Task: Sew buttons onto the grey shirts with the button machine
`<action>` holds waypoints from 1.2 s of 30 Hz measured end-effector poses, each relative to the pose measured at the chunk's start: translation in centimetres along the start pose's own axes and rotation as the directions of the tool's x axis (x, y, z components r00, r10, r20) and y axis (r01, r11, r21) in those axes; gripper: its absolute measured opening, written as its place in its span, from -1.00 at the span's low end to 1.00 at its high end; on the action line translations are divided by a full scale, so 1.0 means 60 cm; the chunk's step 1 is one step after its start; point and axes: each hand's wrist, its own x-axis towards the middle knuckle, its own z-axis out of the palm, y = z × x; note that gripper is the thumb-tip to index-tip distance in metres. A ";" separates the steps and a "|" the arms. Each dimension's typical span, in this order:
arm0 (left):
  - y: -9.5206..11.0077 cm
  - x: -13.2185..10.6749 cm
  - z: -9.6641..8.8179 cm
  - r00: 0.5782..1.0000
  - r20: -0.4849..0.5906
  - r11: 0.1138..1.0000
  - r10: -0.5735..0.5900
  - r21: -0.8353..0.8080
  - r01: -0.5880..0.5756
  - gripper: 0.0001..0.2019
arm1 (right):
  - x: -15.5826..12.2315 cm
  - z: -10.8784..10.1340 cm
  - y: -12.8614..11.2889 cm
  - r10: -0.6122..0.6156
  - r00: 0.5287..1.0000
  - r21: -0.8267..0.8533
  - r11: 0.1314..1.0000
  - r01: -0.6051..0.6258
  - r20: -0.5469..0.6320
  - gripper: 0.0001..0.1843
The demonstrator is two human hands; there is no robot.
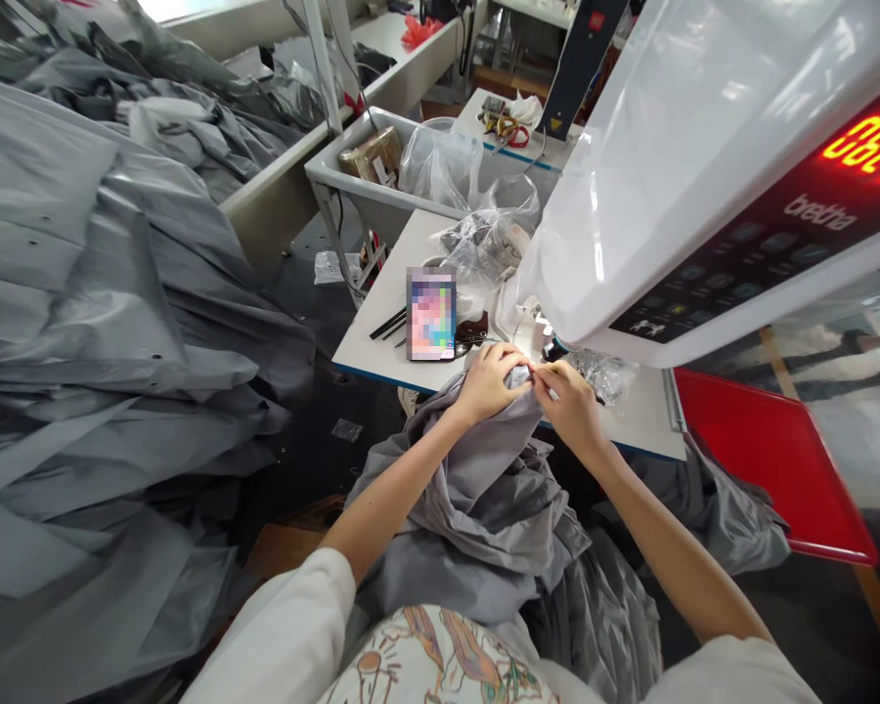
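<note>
Grey fabric lies bunched over my lap and rises to the table's front edge. My left hand grips a fold of it from above, fingers curled over the cloth. Close beside it, my right hand pinches the edge of the same fabric between thumb and fingers. Just beyond both hands is the lower working part of a white machine; whether the cloth touches it I cannot tell. A phone with a lit, blurred screen lies left of the machine on the white table.
The machine's large white head, with a red lit display, overhangs the right side. Clear plastic bags lie behind the phone. Grey fabric heaps fill the left. A red stool stands at right, and scissors lie farther back.
</note>
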 end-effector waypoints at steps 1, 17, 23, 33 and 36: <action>0.000 0.000 0.000 1.000 -0.003 1.000 0.002 0.001 -0.002 -0.80 | -0.002 0.000 -0.001 -0.001 1.000 0.005 1.000 0.001 0.001 -0.71; -0.001 0.000 0.002 1.000 -0.014 1.000 0.013 -0.005 -0.014 -0.78 | 0.012 0.011 0.023 0.472 0.864 0.585 0.656 -0.477 0.175 -0.71; -0.002 0.000 0.003 1.000 -0.013 1.000 0.017 -0.014 -0.017 -0.76 | 0.017 0.014 0.032 0.484 0.821 0.598 0.575 -0.559 0.301 -0.64; -0.003 0.000 0.004 0.999 -0.032 1.000 0.028 -0.006 -0.028 -0.79 | 0.015 0.009 0.020 0.482 0.854 0.527 0.682 -0.507 0.197 -0.63; -0.004 0.001 0.006 0.999 -0.033 0.999 0.042 -0.006 -0.043 -0.79 | 0.017 0.010 0.019 0.467 0.856 0.518 0.688 -0.508 0.221 -0.62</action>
